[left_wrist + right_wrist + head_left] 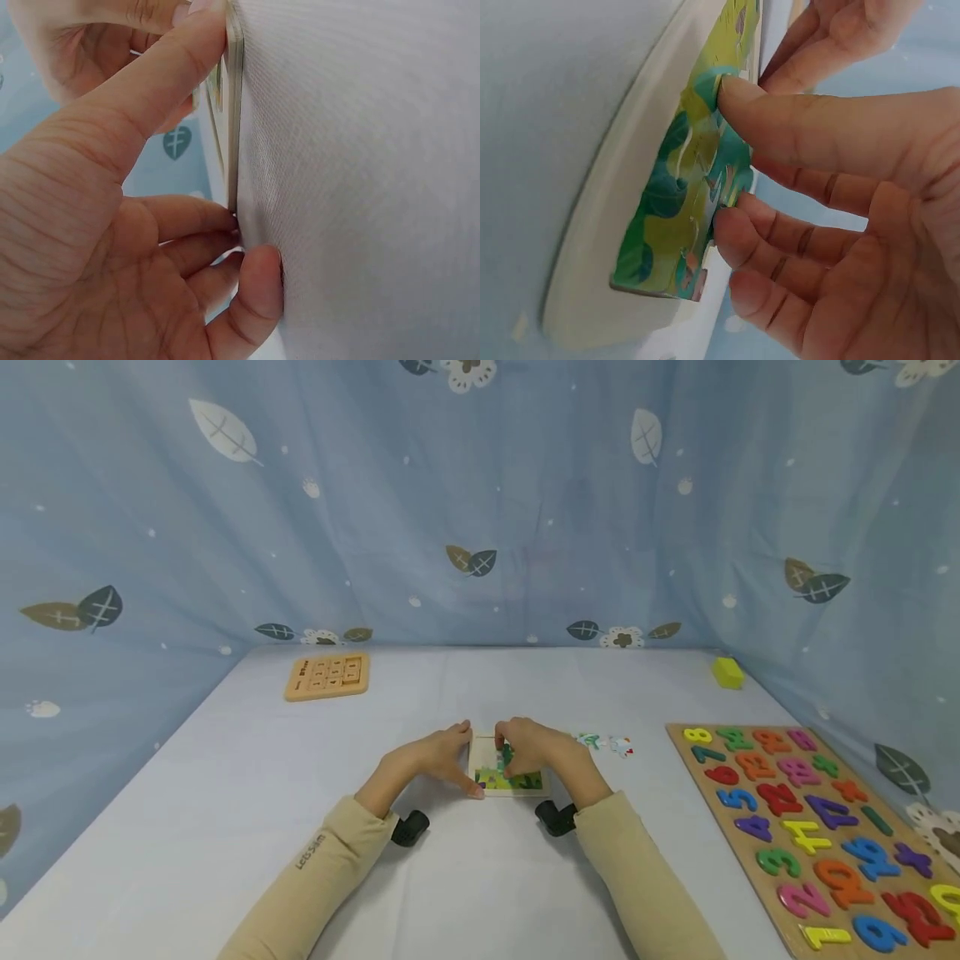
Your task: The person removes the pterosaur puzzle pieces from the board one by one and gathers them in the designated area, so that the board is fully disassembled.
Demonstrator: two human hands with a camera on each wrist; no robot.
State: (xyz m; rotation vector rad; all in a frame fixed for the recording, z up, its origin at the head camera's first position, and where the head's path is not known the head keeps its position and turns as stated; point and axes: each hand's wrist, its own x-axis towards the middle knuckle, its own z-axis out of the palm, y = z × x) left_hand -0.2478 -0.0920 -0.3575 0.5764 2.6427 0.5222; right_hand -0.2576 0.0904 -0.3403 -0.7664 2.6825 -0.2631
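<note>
A small wooden jigsaw tray (484, 748) lies mid-table, its lower part filled with joined green and yellow pieces (664, 195). My left hand (442, 755) holds the tray along its left side, with the thumb (169, 71) against the near corner and fingers by the far one. Over the tray, my right hand (536, 745) pinches a green puzzle piece (733, 152) between thumb and fingertips, at the upper edge of the joined pieces. The fingers partly cover this piece, so how it sits against the others cannot be told. Loose puzzle pieces (622, 745) lie right of the tray.
A wooden board of colourful numbers (757, 827) takes up the table's right side. A yellow-green block (727, 672) stands at the back right. Toward the back left lies a wooden number-tile board (327, 677). A patterned blue curtain (480, 510) hangs behind the table.
</note>
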